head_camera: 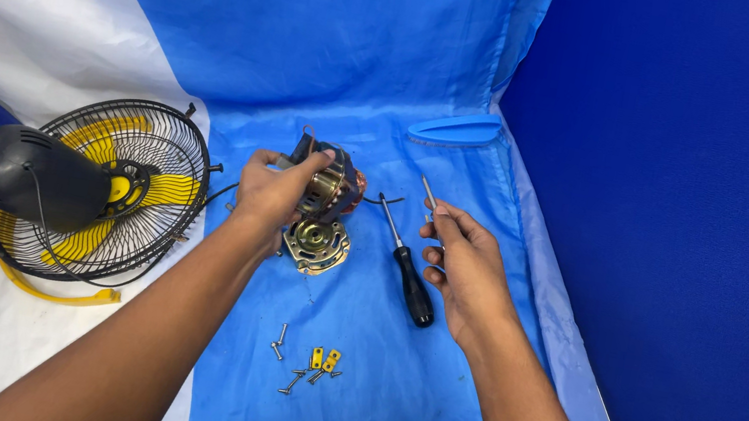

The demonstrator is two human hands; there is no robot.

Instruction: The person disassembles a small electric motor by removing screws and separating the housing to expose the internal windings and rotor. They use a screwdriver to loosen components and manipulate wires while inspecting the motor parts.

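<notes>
Head view: two bare arms reach over a desk covered with a blue sheet [373, 342]; blue panels stand behind and to the right.
Left hand [271, 191]: fingers clamped on a fan motor [329, 189], held just above the sheet near the middle of the desk; copper windings and a brass-coloured housing show past the fingertips.
Motor cover [316, 243]: round, brass-coloured, lies flat on the sheet right under the motor, just beside the left wrist.
Right hand [462, 266]: fingers closed together around a thin metal rod [427, 192], whose tip sticks up past the fingertips; what kind of rod, cannot tell.
Screwdriver [406, 265]: black handle, metal shaft, lies on the sheet between the two hands, handle toward the person, not touched.
Screws [279, 342]: a few loose ones lie near the front of the sheet, beside two small yellow clips [324, 360].
Fan [94, 189]: black wire guard with yellow blades, black rear housing, lies at the left, well apart from the right hand.
Blue plastic piece [456, 129]: long and curved, lies at the back of the sheet.
</notes>
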